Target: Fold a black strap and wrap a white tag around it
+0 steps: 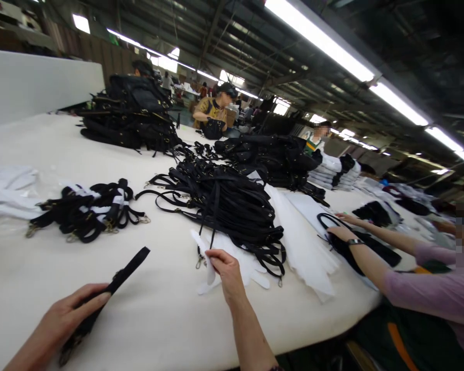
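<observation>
My left hand (67, 314) is closed around a folded black strap (128, 269) with metal fittings near its lower end, held above the white table at the lower left. At the middle front, my right hand (229, 273) pinches a thin white strip (211, 273) between thumb and fingers. A narrow black strap hangs down to the same fingertips; whether they grip it too I cannot tell. More white pieces (235, 252) lie under and beside this hand. Just beyond is a large heap of black straps (232, 198) with metal clips.
Bundled black straps with white wraps (96, 208) lie at the left. Stacks of black bags (129, 111) stand farther back. White sheets (297, 242) lie right of the heap. A co-worker's hands (342, 232) handle a black bag (379, 247) at the right; other people work behind.
</observation>
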Action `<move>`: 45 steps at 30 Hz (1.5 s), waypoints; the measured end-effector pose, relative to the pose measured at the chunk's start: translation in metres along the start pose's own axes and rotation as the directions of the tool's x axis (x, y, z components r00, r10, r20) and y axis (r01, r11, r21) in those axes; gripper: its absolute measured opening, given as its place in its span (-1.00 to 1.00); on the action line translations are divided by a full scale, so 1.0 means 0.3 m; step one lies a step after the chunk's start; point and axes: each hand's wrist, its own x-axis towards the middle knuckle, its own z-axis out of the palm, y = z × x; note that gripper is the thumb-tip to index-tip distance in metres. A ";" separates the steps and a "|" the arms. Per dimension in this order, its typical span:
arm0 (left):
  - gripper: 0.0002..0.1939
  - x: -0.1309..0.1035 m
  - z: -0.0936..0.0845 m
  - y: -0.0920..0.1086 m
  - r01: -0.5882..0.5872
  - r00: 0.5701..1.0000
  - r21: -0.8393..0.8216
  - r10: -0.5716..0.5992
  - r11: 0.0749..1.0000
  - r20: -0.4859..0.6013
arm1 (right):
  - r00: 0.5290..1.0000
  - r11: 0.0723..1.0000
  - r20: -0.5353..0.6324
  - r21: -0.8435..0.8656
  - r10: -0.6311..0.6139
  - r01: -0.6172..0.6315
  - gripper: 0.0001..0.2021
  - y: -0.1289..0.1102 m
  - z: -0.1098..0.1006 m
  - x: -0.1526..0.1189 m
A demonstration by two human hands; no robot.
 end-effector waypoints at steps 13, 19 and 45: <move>-0.66 -0.116 0.006 0.147 0.319 0.947 -0.755 -0.164 0.573 0.276 | 0.933 0.901 0.276 -0.301 -0.231 0.312 -0.87 -0.084 0.184 -0.028; -0.61 -0.125 0.013 0.198 0.217 0.957 -0.633 -0.034 0.743 0.288 | 0.908 0.986 0.419 -0.146 -0.016 0.085 -0.81 -0.016 0.331 -0.051; -0.62 -0.085 0.029 0.103 -0.294 0.952 0.013 0.292 0.956 0.087 | 0.835 0.935 0.483 0.086 0.263 -0.344 -0.56 0.098 0.451 -0.149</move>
